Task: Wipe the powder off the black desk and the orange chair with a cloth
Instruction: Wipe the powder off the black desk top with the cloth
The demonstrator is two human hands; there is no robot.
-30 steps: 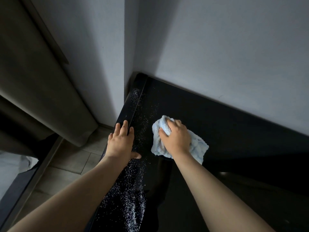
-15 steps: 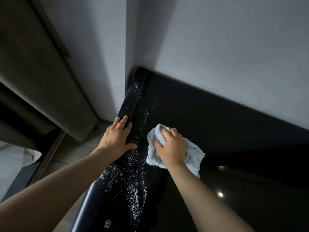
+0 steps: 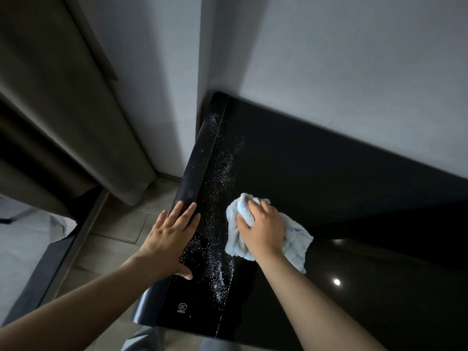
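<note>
The glossy black desk point(image 3: 316, 173) fills the right and centre of the view, pushed into a wall corner. White powder point(image 3: 220, 262) is strewn in a band along its left side, thickest near the front. My right hand point(image 3: 262, 228) grips a bunched light blue cloth point(image 3: 296, 239) and presses it on the desk top just right of the powder. My left hand point(image 3: 171, 235) lies flat on the desk's left edge, fingers straight, thumb on the top. The orange chair is not in view.
White walls point(image 3: 354, 72) meet at the corner behind the desk. A dark curtain point(image 3: 63, 110) hangs at the left, above a tiled floor point(image 3: 119, 224). A dark frame rail point(image 3: 63, 262) runs along the floor at lower left. A small logo point(image 3: 182, 307) marks the desk's front left.
My right hand has drawn the cloth toward me along the powder band. My left hand has slid back along the desk's left edge. More of the desk's front corner shows.
</note>
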